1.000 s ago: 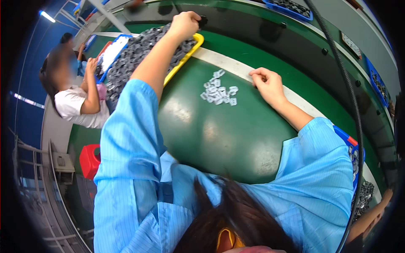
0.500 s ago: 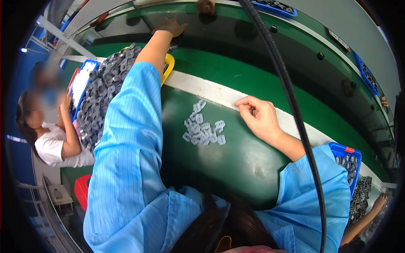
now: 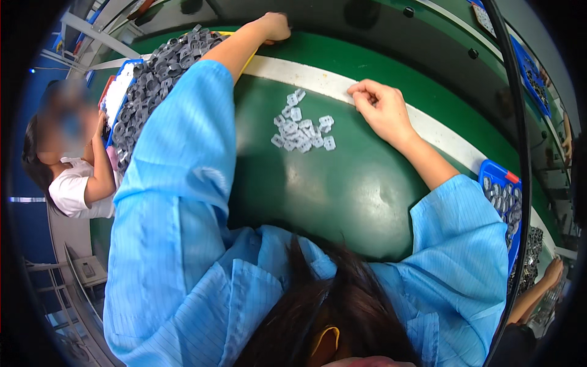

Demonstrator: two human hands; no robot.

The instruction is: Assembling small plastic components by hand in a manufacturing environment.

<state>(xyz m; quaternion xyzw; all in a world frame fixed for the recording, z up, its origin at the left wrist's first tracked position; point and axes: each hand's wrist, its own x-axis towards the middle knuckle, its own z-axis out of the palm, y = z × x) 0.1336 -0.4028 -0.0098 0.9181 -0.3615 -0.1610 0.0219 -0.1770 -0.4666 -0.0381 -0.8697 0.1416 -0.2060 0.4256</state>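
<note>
Fingers (image 3: 362, 93) of the right hand (image 3: 382, 110) curl loosely, pinched at the white stripe, holding nothing visible. Just left of them, apart, lies a loose cluster of small pale translucent plastic clips (image 3: 302, 129) on the green table (image 3: 342, 183). They look light, stiff and slippery, best pinched singly by the edges. The left hand (image 3: 273, 27) reaches far forward, closed; whether it holds anything cannot be told.

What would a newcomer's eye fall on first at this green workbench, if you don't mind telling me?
First the little heap of pale plastic pieces on the green table, just left of the right hand resting on the white stripe. Then the left hand, stretched far forward beside a big pile of grey parts.
</note>
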